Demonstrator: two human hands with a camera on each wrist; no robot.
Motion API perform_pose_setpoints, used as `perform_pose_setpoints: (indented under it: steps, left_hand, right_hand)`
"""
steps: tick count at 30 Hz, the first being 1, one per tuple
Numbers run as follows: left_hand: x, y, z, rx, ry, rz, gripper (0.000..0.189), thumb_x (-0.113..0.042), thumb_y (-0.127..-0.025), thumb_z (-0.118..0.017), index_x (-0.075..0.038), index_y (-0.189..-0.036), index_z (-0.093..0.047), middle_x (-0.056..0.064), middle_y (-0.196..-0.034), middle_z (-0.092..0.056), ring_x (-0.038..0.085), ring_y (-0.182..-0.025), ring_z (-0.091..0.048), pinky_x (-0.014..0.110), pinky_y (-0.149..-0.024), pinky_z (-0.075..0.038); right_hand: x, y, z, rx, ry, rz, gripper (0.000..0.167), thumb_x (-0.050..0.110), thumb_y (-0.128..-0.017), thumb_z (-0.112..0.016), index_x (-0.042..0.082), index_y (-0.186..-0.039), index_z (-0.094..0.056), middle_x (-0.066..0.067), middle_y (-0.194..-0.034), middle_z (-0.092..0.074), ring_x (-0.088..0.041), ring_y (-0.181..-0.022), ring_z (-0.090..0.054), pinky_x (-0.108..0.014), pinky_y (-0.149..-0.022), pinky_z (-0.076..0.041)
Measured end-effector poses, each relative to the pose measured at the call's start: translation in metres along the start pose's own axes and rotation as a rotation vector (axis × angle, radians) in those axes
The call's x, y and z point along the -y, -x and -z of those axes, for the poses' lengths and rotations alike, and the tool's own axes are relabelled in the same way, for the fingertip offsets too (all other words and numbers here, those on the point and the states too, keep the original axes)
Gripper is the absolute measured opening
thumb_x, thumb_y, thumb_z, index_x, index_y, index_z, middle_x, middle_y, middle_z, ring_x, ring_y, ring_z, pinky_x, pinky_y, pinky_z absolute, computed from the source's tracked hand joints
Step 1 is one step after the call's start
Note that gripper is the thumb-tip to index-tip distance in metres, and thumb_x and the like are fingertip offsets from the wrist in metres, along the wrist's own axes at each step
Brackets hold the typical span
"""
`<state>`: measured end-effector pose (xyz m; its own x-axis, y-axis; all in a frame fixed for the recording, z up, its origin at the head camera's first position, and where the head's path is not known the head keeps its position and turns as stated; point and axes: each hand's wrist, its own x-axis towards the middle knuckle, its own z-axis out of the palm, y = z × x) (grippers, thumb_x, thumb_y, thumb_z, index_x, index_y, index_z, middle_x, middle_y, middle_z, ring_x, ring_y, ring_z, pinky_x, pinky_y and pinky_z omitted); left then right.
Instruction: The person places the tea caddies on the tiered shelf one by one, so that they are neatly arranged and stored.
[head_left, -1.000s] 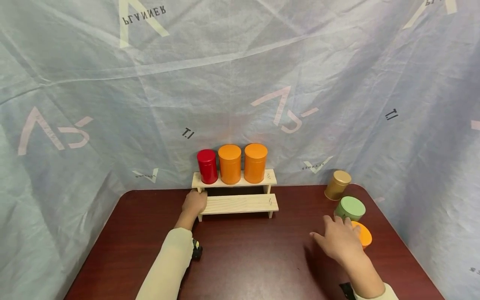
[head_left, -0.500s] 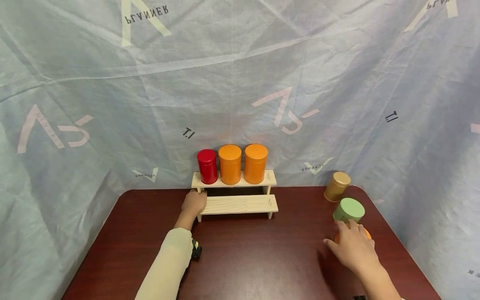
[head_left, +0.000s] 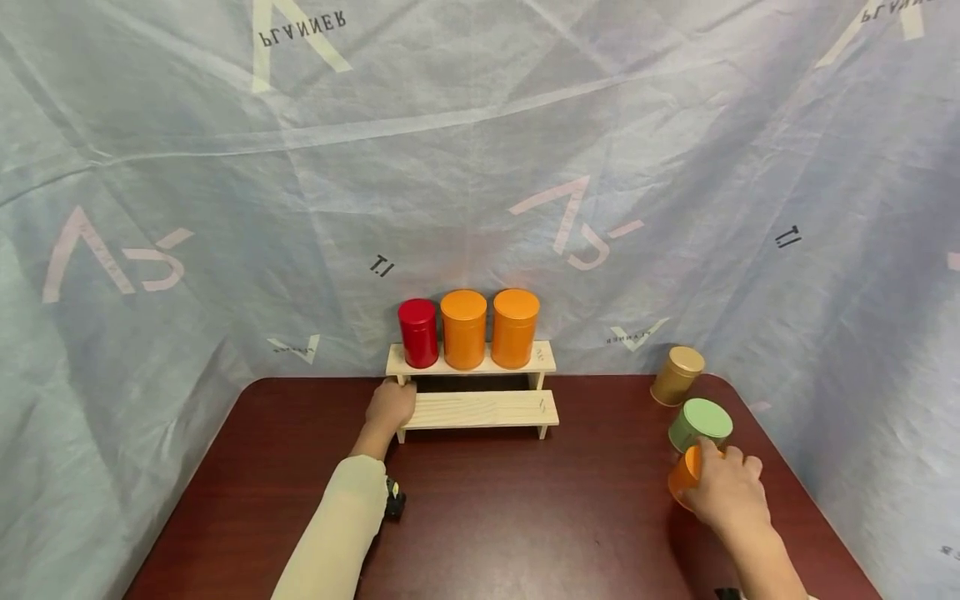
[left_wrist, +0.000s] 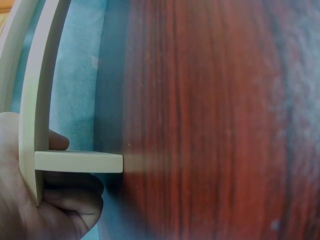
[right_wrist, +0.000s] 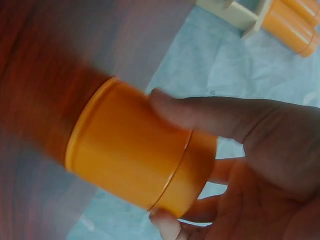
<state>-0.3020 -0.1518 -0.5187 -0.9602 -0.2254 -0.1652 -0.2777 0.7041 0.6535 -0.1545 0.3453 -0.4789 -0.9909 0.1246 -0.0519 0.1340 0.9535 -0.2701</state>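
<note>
My left hand [head_left: 390, 406] grips the left end of the lower step of a two-tier wooden rack [head_left: 480, 408]. Seen from the left wrist, its fingers curl round the step [left_wrist: 37, 110] beside a leg of the rack. At the right of the table, my right hand [head_left: 729, 492] holds an upright orange tin [head_left: 684, 479] around its upper part. The right wrist view has the thumb on one side of this tin [right_wrist: 130, 150] and fingertips on the other. Just behind it stands a light green tin [head_left: 703, 421].
On the rack's upper step stand a red tin [head_left: 417, 333] and two orange tins [head_left: 464, 329] [head_left: 514, 329]. A gold tin [head_left: 678, 375] stands at the back right of the dark red table [head_left: 525, 517]. Grey cloth [head_left: 375, 183] hangs behind and on both sides.
My right hand has moved right onto the orange tin, and its spread fingers have closed around it. My left hand stays on the rack.
</note>
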Motion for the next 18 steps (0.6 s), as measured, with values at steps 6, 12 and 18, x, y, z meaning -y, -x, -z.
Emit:
perform_pose_setpoints:
  steps: [6, 12, 18]
  left_hand:
    - [0.001, -0.003, 0.003, -0.008, 0.002, -0.013, 0.061, -0.037, -0.109, -0.037, 0.002, -0.154, -0.049, 0.024, -0.132, -0.064, 0.032, -0.096, -0.064, 0.048, -0.082, -0.054]
    - [0.001, -0.004, 0.003, -0.003, 0.004, -0.005, 0.062, -0.038, -0.108, -0.036, 0.003, -0.154, -0.048, 0.025, -0.133, -0.064, 0.035, -0.101, -0.066, 0.052, -0.086, -0.056]
    - [0.003, -0.003, -0.002, 0.001, -0.001, 0.008, 0.061, -0.038, -0.108, -0.037, 0.002, -0.152, -0.051, 0.024, -0.132, -0.064, 0.034, -0.102, -0.067, 0.052, -0.088, -0.056]
  right_hand:
    - [-0.004, -0.008, -0.002, 0.065, -0.114, -0.013, 0.095, 0.024, -0.082, -0.082, -0.007, -0.156, -0.031, -0.048, -0.131, -0.034, -0.063, -0.1, -0.045, -0.066, -0.08, -0.051]
    - [-0.01, -0.011, -0.003, 0.103, -0.154, -0.009, 0.094, 0.025, -0.086, -0.082, -0.008, -0.156, -0.028, -0.045, -0.129, -0.032, -0.051, -0.088, -0.062, -0.064, -0.081, -0.055]
    - [-0.013, -0.008, 0.0, 0.074, -0.182, 0.047, 0.098, 0.032, -0.088, -0.083, -0.01, -0.157, -0.028, -0.046, -0.133, -0.039, -0.053, -0.105, -0.06, -0.065, -0.088, -0.053]
